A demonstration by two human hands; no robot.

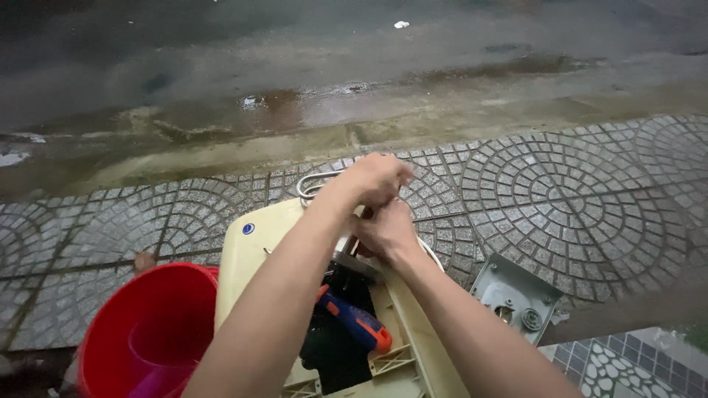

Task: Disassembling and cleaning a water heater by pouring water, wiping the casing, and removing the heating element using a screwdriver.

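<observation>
Both my arms reach forward over a cream plastic appliance casing [247, 254] that lies open on the pavement. My left hand [376, 177] is closed in a fist at the casing's far end, right beside a bent chrome wire loop [310, 184] that it seems to grip. Just below it, touching it, my right hand [385, 230] has its fingers curled in; what they hold is hidden. A white cable [434, 254] curves out beside that hand. A screwdriver with a blue and orange handle [358, 324] lies on the black inner parts [332, 357] of the casing.
A red plastic bucket [147, 324] stands at the left of the casing. A grey metal plate with a round fitting [512, 295] lies at the right. The ground is patterned paving stone [575, 199], with a wet road [295, 66] beyond it.
</observation>
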